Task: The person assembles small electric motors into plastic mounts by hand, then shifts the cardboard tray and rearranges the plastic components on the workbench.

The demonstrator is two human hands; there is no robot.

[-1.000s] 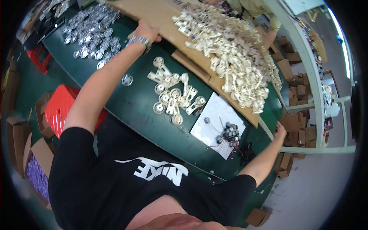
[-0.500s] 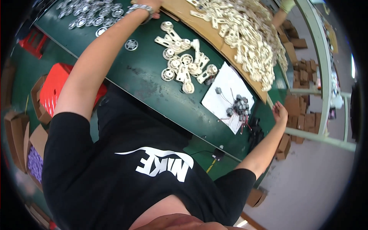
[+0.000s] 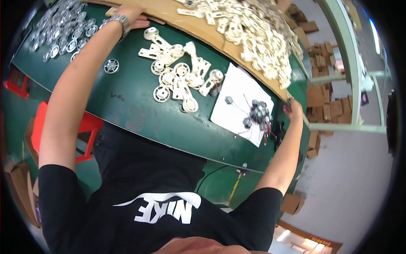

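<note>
A long brown cardboard sheet (image 3: pixel 220 44) lies across the far side of the green table, bearing a heap of cream plastic parts (image 3: pixel 258 51). My left hand (image 3: pixel 130 16), a metal watch (image 3: pixel 122 24) on its wrist, holds the sheet's near edge toward the left end; its fingers are partly hidden. At the sheet's right corner, my right hand (image 3: pixel 293 110) is closed on the edge with fingers bent. Between my hands lies a loose group of cream arm-shaped parts with round wheel ends (image 3: pixel 179 80). Right of them, small grey motors with wires (image 3: pixel 259 113) rest on white paper (image 3: pixel 226 111).
Many silver wheel discs (image 3: pixel 63 31) spread over the table's far left, with one disc (image 3: pixel 111 66) apart. A red stool (image 3: pixel 40 122) stands at the left. Cardboard boxes (image 3: pixel 327 108) are stacked beyond a pale green frame (image 3: pixel 355 84) at the right.
My right hand has moved in from beside the cardboard's right corner and closed on it. My left hand stays at the sheet's left part. The whole view has shifted, moving the table items leftward.
</note>
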